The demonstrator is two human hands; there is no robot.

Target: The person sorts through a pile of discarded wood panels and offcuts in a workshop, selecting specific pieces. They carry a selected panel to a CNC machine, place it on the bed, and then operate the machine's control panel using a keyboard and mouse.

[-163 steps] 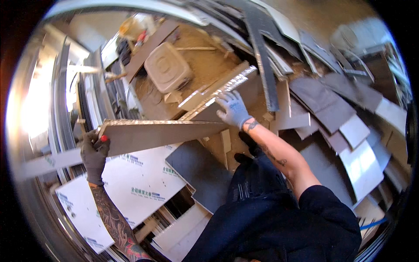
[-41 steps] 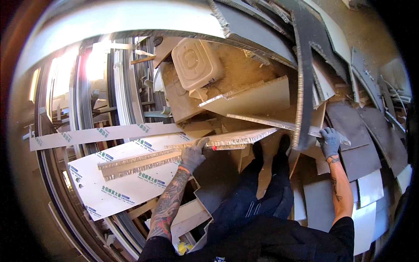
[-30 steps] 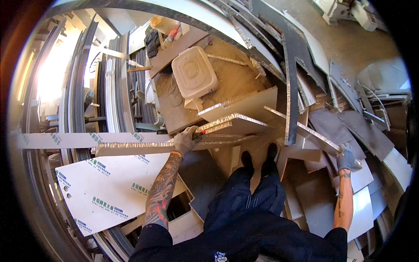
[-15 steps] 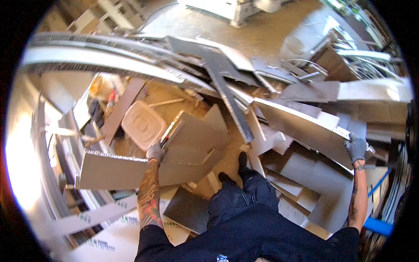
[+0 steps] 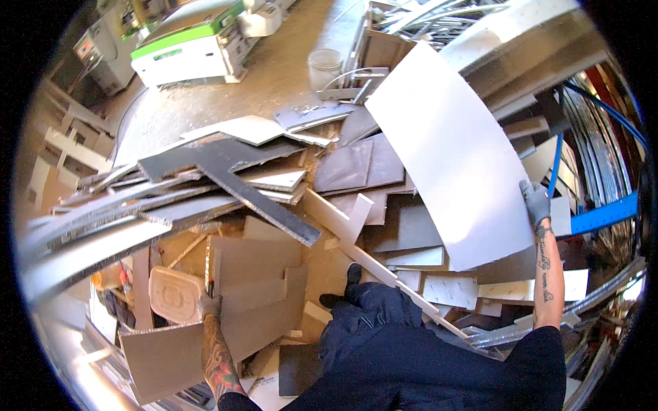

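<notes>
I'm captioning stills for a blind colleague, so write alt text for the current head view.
A person's gloved right hand grips the edge of a large white panel, while the gloved left hand holds grey-brown panels at their edges. Cut boards lie heaped around; a green-and-white machine stands behind.

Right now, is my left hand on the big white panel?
No, the left hand is at the grey-brown boards, while the right hand holds the white panel by its edge.
</notes>
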